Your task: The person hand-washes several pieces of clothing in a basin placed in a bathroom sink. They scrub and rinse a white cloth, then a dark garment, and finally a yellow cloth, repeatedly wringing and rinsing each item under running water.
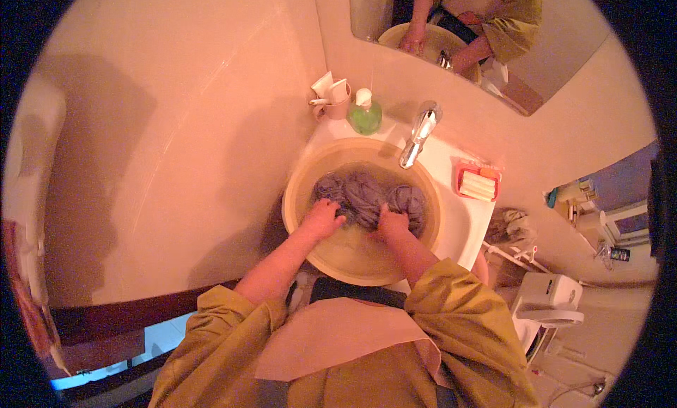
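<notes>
A round plastic basin stands on the white washbasin, with water in it. Dark wet cloth lies bunched across the basin's far half. My left hand touches the cloth's left part, fingers bent and thumb pointing right; whether it grips cannot be told. My right hand has its fingers curled into a fold at the cloth's right part. The chrome faucet reaches over the basin's far rim.
Behind the basin are a pink mug holding packets and a green pump bottle. A red soap dish with a pale bar sits to the right. A mirror hangs beyond; a toilet is at the right.
</notes>
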Demonstrator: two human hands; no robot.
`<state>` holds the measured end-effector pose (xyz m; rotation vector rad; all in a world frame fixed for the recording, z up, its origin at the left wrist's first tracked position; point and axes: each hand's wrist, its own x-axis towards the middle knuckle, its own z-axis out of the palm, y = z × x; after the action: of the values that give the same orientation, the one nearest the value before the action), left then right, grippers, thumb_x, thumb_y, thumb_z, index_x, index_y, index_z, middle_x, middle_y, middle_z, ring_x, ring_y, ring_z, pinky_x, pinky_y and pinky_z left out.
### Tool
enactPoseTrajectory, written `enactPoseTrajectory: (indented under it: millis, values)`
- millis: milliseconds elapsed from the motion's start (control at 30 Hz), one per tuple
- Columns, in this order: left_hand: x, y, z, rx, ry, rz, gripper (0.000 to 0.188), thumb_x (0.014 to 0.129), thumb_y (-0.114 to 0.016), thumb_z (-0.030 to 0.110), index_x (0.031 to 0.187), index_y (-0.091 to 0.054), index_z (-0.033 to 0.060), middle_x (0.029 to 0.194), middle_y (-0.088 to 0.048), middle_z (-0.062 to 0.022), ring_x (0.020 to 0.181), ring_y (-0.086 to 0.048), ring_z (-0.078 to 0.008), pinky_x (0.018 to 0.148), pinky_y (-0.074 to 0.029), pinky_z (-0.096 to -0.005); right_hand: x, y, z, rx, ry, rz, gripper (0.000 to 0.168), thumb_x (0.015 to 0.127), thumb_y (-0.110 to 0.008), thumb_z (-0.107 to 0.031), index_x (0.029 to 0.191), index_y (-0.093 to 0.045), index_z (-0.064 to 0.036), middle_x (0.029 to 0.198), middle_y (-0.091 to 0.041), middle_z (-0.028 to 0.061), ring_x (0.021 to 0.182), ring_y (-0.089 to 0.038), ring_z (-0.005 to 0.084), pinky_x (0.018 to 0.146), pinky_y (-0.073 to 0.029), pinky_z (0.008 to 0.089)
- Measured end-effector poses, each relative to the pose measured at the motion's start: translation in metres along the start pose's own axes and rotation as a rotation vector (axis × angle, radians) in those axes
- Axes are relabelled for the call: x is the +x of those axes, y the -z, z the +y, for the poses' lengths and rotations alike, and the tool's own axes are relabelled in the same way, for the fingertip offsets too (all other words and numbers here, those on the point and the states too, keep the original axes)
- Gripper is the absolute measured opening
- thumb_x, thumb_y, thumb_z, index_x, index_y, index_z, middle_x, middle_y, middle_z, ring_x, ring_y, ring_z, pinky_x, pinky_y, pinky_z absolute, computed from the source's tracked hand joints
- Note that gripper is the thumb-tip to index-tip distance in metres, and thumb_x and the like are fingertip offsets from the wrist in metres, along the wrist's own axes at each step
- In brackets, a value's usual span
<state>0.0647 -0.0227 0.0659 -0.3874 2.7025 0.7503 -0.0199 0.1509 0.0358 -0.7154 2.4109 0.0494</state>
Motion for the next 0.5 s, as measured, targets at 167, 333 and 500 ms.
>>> enactPoseTrajectory:
  millis: [167, 333, 500]
  values:
    - [0.015, 0.0, 0.003, -0.206, 0.061, -0.026, 0.044, 0.077, -0.055, 0.032, 0.106, -0.05, -0.0008, 0.114, -0.044, -0.0201, 0.105, -0.043, -0.0356, 0.088, -0.037, -0.0383, 0.009, -0.006, -0.004, 0.05, -0.042, -0.206, 0.064, 0.057, -0.066, -0.04, 0.108, -0.051, -0.004, 0.101, -0.057, 0.0183, 0.094, -0.056, 0.0282, 0.084, -0.039, 0.041]
    - [0.044, -0.015, -0.045, -1.069, 0.443, -0.334, 0.047, 0.081, -0.047, 0.041, 0.114, -0.047, 0.0069, 0.117, -0.047, -0.0139, 0.107, -0.045, -0.0289, 0.088, -0.038, -0.04, -0.035, 0.064, -0.035, 1.108, 0.127, 0.001, 0.045, 0.06, -0.06, -0.025, 0.094, -0.054, 0.005, 0.092, -0.058, 0.0166, 0.086, -0.056, 0.0232, 0.075, -0.043, 0.0318]
    - [0.027, 0.031, 0.0, -1.466, 0.028, -0.613, 0.058, 0.082, -0.035, 0.053, 0.118, -0.041, 0.0085, 0.115, -0.048, -0.0065, 0.107, -0.044, -0.0226, 0.089, -0.035, -0.0365, -0.077, 0.119, -0.068, 1.691, 0.173, 0.064, 0.036, 0.062, -0.058, -0.015, 0.092, -0.054, 0.005, 0.086, -0.057, 0.0082, 0.078, -0.053, 0.0158, 0.07, -0.043, 0.0272]
